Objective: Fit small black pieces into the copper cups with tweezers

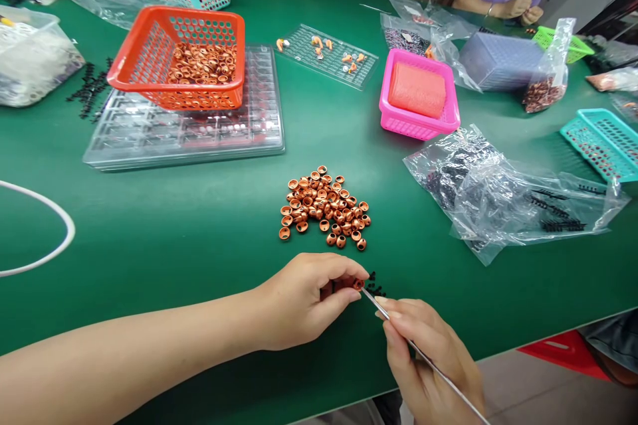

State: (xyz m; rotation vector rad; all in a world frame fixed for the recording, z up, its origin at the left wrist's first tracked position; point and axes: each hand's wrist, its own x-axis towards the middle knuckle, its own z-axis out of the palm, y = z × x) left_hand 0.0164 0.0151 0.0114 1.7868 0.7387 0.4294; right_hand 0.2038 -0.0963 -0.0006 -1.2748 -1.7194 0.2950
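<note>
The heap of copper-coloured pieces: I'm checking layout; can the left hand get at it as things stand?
Probably yes: the heap lies close to the left hand, nothing visibly between, though its fingertips pinch one piece.

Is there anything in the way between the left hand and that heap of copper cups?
Nothing visible. Only green tabletop shows between the left hand and the heap; the black bits lie off to the right, outside that gap.
</note>
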